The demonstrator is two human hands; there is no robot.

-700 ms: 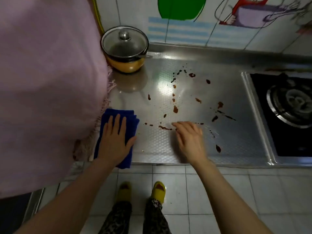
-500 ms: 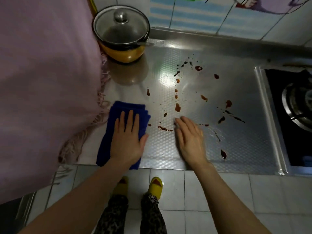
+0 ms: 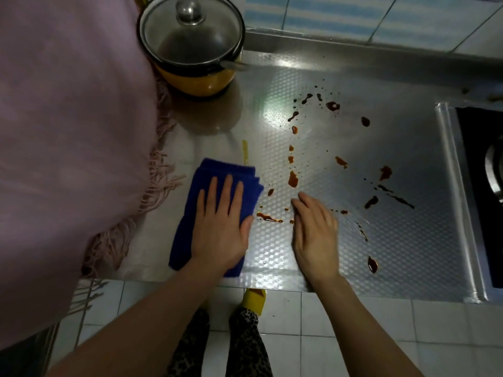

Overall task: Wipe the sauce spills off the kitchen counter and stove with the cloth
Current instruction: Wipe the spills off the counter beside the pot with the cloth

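Left hand (image 3: 220, 227), flat on the cloth (image 3: 215, 191), starts wiping (right hand (image 3: 315, 235) open, empty); next, sweep right through the sauce (image 3: 293, 179).

We can read no text, label, brand, number or sign anywhere in this view.
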